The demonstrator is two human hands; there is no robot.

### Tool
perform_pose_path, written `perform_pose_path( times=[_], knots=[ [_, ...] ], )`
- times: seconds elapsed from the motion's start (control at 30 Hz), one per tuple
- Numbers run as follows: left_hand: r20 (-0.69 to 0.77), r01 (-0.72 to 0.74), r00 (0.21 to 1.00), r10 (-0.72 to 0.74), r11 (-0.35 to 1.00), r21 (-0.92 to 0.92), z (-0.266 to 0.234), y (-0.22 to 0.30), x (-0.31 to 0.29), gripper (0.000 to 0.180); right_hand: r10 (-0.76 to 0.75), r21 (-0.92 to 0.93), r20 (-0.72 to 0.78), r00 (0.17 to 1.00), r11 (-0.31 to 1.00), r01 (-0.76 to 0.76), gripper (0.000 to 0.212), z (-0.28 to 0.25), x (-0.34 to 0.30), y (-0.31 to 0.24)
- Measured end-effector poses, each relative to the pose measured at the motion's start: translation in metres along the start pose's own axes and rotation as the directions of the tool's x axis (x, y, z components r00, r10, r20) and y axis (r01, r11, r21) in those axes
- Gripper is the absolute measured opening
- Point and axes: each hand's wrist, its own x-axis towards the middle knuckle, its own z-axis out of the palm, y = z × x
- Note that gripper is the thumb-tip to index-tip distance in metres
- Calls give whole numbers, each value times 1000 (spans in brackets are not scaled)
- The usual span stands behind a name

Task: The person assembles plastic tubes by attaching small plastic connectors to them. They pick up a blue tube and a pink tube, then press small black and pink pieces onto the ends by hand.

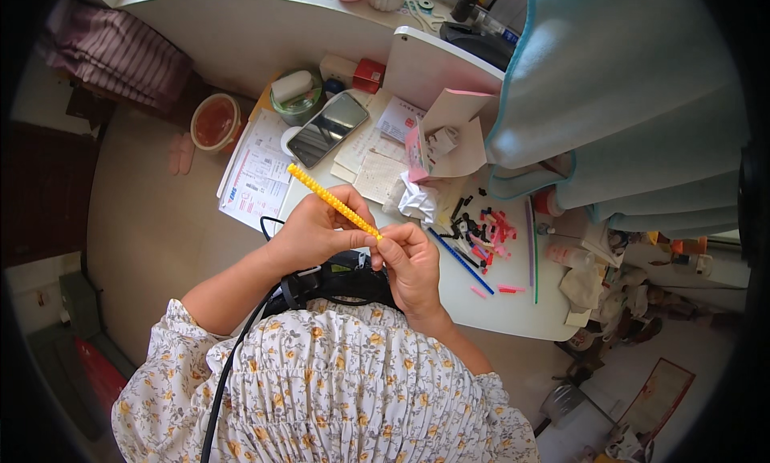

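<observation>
A slim yellow stick with a bumpy, beaded surface slants across the front of my body, its far end up to the left. My left hand is closed around its lower half, thumb along the side. At the near end, the fingertips of my right hand pinch the stick close to my left thumb. Whatever lies between those fingertips is mostly hidden. To the right on the white table lies a thin blue rod. Beyond it is a scatter of small pink and red pieces mixed with black pieces.
A phone, papers, an open pink-and-white box and crumpled white paper cover the table's far side. Green rods lie near the right edge. A light-blue curtain hangs at right. A black cable runs down my front.
</observation>
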Motion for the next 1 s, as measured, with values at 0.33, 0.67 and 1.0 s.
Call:
perform_pose_path(
  times=[0.33,0.67,1.0],
  knots=[
    [-8,-86,996,86,996,-4,1,-4,-2,23,-59,-25,15,998,998,59,9,4,-1,-1],
    [4,-96,995,96,994,52,-1,-2,-3,22,-15,-19,6,1000,1000,15,8,6,-2,-4],
    [-8,-103,994,105,987,124,0,-3,-2,21,-9,-17,-16,1000,1000,8,8,6,-2,-2]
  ],
)
